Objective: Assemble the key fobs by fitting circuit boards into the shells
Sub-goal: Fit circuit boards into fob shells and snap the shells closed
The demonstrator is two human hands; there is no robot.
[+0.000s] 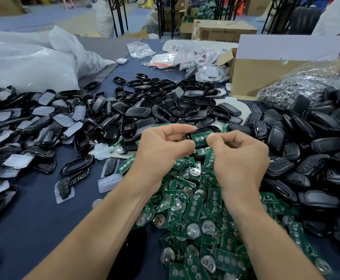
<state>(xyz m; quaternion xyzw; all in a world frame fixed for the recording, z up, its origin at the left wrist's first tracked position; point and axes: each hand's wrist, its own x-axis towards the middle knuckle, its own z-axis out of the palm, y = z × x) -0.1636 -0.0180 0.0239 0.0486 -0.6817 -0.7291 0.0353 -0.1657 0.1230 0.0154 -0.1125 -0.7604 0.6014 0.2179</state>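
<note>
A black key fob shell [191, 146] is held above the table between both hands, with a green circuit board [200, 137] lying in it. My left hand [163, 146] grips the shell's left end with curled fingers. My right hand [238, 152] pinches the shell's right end, thumb on the board's edge. Below the hands lies a heap of loose green circuit boards [201, 215]. Empty black shells [155, 106] are piled behind the hands.
Shells with clear button pads [19, 126] lie heaped at the left; closed black fobs [306, 150] at the right. A cardboard box [262, 77], a bag of metal rings [298, 85] and white plastic bags [23, 63] stand behind. Loose rubber pads [108, 181] lie on the dark cloth.
</note>
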